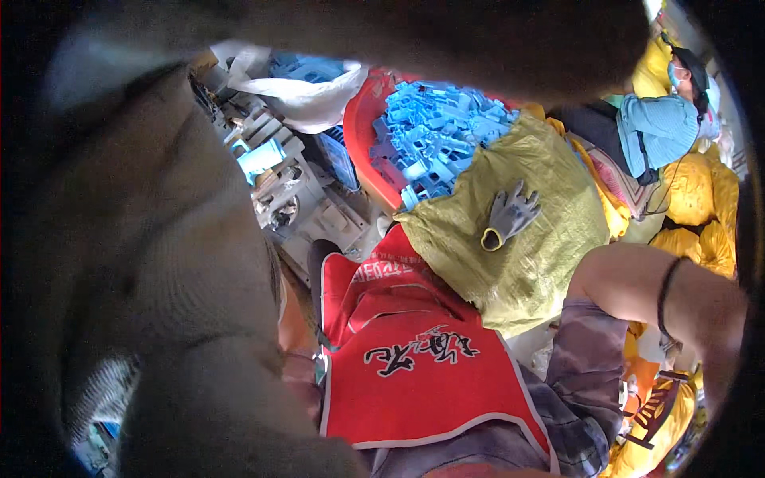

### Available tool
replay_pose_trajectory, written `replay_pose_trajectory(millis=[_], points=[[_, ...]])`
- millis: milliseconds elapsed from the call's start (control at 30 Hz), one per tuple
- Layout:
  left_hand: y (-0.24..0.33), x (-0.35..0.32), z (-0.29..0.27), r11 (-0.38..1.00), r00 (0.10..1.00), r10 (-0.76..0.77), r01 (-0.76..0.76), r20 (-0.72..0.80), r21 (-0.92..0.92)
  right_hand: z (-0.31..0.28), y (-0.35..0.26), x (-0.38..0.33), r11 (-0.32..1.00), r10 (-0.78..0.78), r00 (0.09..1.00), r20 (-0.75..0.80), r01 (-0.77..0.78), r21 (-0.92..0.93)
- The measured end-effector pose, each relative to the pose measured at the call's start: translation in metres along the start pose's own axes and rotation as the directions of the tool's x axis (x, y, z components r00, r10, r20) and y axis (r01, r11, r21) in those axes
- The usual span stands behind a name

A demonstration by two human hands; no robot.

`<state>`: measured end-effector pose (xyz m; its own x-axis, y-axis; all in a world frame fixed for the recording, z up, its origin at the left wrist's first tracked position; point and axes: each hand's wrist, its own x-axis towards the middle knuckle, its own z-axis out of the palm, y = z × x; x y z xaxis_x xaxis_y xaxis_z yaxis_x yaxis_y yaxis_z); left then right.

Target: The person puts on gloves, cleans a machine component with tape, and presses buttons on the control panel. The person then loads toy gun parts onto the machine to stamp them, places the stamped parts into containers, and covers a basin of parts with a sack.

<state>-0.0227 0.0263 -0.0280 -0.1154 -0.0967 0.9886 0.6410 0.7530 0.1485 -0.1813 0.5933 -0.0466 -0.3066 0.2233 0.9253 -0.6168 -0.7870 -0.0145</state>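
Note:
A dark brown cloth [183, 303], close up and blurred, covers the left side and top of the head view. My left hand does not show; only a strip of bare skin appears beside the cloth. My right arm bends at the elbow, with a black band round the wrist. Beyond the band, part of my right hand [715, 327] reaches the right rim, its fingers hidden. A red apron [422, 350] covers my lap. Past it, a grey work glove [511, 215] with a yellow cuff lies on a yellow-green woven sack [558, 183].
Many light-blue plastic parts [446, 131] fill a red tub [362, 131] ahead. Left of it are a metal machine [315, 211] holding a blue piece [260, 159], and a white bag [307, 99]. A person [657, 131] sits at the far right near yellow sacks [689, 191].

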Motion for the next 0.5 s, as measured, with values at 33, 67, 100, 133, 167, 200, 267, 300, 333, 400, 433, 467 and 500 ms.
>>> replay_pose_trajectory(millis=[33,67,100,133,167,200,267,300,333,400,433,467,500], points=[[-0.005,0.002,0.003,0.999,1.000,-0.001,0.001,-0.017,-0.034,-0.033,-0.027,0.021,0.999,-0.024,0.999,0.024,0.025,-0.048],[-0.012,-0.003,0.004,0.999,1.000,-0.015,0.015,-0.023,-0.035,0.001,0.005,0.013,0.997,-0.026,0.999,0.031,0.029,-0.071],[-0.019,-0.008,0.008,0.999,0.999,-0.037,0.036,-0.007,-0.039,0.085,0.103,-0.018,0.994,-0.024,1.000,0.018,0.026,-0.103],[-0.019,-0.010,0.000,0.995,0.998,-0.055,0.057,0.021,-0.086,0.055,0.064,-0.015,0.984,-0.040,0.999,0.003,0.040,-0.176],[-0.015,-0.024,0.004,0.990,0.995,-0.093,0.097,0.043,-0.105,0.090,0.070,-0.036,0.973,-0.028,1.000,-0.011,0.024,-0.228],[0.020,0.008,0.001,0.992,0.992,-0.124,0.124,0.022,-0.013,0.121,0.106,-0.033,0.985,0.019,1.000,-0.010,-0.020,-0.170],[0.017,0.005,0.016,0.987,0.988,-0.151,0.152,0.024,-0.047,0.168,0.148,-0.045,0.969,0.005,1.000,0.005,-0.003,-0.248],[-0.002,-0.019,0.022,0.982,0.985,-0.166,0.168,0.036,-0.080,0.188,0.180,-0.057,0.953,-0.005,1.000,0.008,0.008,-0.303],[-0.008,-0.024,0.024,0.977,0.982,-0.187,0.190,0.037,-0.100,0.212,0.196,-0.068,0.938,-0.004,1.000,0.019,0.010,-0.346],[0.007,-0.025,0.037,0.974,0.985,-0.168,0.172,0.044,-0.145,0.198,0.174,-0.085,0.910,-0.056,0.998,0.033,0.064,-0.410],[0.002,-0.042,0.032,0.975,0.983,-0.176,0.181,0.049,-0.129,0.168,0.185,-0.122,0.626,0.268,0.962,0.048,-0.136,-0.768],[-0.008,-0.062,0.026,0.943,0.942,-0.261,0.295,0.209,-0.152,0.145,0.184,-0.153,0.141,0.523,0.848,-0.084,-0.184,-0.973],[-0.021,-0.089,0.018,0.905,0.872,-0.330,0.401,0.361,-0.143,0.126,0.189,-0.188,-0.037,0.760,0.638,-0.126,-0.151,-0.988]])
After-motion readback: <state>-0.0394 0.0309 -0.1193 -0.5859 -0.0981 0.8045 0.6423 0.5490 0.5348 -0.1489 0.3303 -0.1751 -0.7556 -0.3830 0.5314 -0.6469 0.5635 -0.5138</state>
